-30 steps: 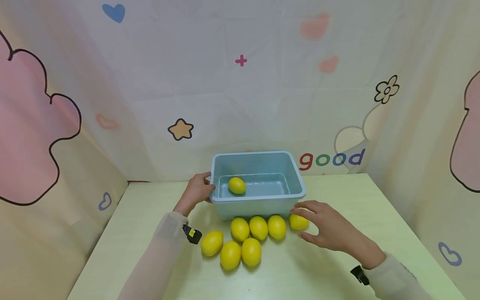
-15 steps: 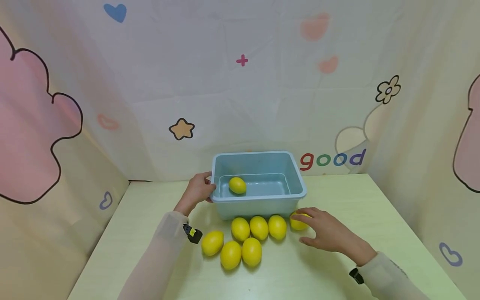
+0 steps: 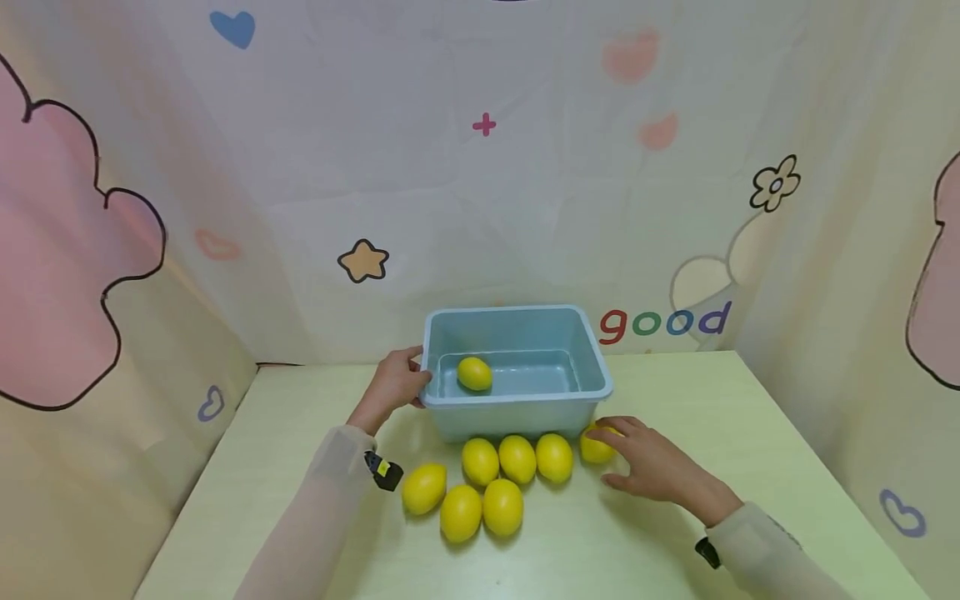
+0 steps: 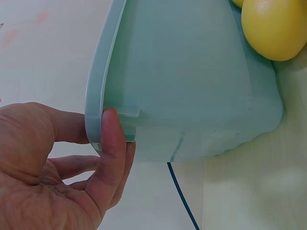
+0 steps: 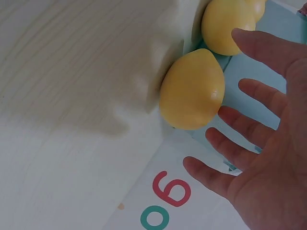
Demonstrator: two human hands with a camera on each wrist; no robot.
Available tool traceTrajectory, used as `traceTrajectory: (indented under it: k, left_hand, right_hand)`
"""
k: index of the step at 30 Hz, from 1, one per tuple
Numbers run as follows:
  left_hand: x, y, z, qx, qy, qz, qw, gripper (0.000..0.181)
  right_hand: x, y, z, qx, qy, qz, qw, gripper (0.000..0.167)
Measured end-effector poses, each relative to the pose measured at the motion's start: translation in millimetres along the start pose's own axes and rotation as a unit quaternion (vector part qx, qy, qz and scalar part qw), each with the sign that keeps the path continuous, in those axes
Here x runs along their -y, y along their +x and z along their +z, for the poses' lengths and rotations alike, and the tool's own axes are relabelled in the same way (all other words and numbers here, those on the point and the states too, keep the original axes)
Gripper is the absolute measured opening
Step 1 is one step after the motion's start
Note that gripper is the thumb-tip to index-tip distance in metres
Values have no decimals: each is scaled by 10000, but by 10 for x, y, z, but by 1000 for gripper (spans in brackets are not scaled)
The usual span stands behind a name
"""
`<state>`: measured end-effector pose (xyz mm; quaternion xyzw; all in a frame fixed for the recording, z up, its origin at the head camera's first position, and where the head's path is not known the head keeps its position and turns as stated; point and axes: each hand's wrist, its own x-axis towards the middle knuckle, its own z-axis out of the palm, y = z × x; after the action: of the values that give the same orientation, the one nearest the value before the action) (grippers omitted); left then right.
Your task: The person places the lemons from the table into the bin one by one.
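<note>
My left hand (image 3: 393, 383) pinches the rim of a light blue plastic bin (image 3: 517, 418) at its left end; in the left wrist view the thumb and fingers lie on either side of that rim. One yellow lemon (image 3: 474, 374) lies inside the bin, toward the left. At the bin's front right corner, my right hand (image 3: 652, 465) is spread over a single lemon (image 3: 596, 447). Its fingers partly cover this lemon in the head view. In the right wrist view the hand (image 5: 268, 143) has parted fingers beside the lemon (image 5: 192, 91), gripping nothing; whether a fingertip touches it I cannot tell.
Several more lemons (image 3: 517, 459) stand in front of the bin, with a nearer group (image 3: 461, 513) toward the table's front. The pale wooden table (image 3: 585, 550) is enclosed by a printed curtain (image 3: 525, 208) at the back and sides.
My right hand has lowered slightly, and its fingers now cover more of the rightmost lemon. The left hand, the bin and the lemons stay where they were.
</note>
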<state>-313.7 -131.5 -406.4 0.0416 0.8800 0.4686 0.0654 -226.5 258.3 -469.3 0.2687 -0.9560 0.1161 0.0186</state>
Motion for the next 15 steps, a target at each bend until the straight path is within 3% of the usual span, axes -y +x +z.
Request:
traceTrajectory:
  k: [15]
  left_hand:
    - [10,1,10,-35,-69,-55,10000,55]
  right_hand:
    - [-108,124,93,-8,-67,-24,10000,52]
